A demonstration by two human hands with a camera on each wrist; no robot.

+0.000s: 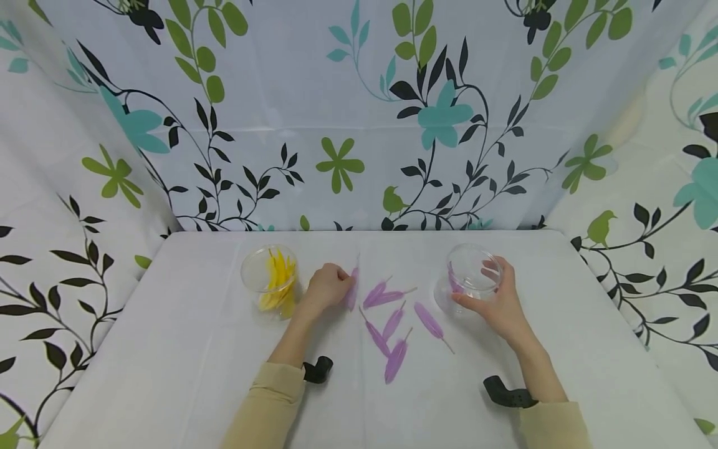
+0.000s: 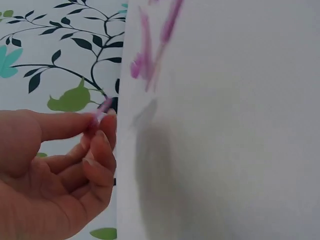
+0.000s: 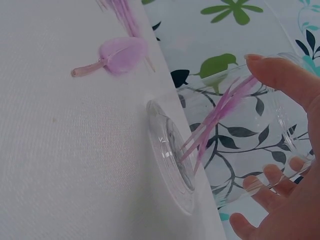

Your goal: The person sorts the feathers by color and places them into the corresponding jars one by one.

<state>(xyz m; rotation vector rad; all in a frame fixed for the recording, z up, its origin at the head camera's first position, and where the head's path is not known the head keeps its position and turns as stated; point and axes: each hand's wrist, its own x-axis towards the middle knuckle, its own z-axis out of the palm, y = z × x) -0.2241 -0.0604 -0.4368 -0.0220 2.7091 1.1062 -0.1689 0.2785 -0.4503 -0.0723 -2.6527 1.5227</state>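
My left hand (image 1: 325,288) pinches a purple feather (image 1: 353,290) between thumb and fingertips, over the middle of the table. In the left wrist view only a bit of that feather (image 2: 104,107) sticks out past the fingers. With thumb on one side and fingers round the other, my right hand (image 1: 505,305) grips a clear round jar (image 3: 165,150). A few purple feathers (image 3: 217,112) lean inside this jar. Between the hands, several loose purple feathers (image 1: 396,360) lie scattered on the white tabletop.
A second clear jar (image 1: 250,274) holding yellow feathers (image 1: 278,280) stands left of my left hand. The white table (image 1: 185,349) ends at a back edge against a leaf-patterned curtain (image 1: 280,81), which also hangs at both sides.
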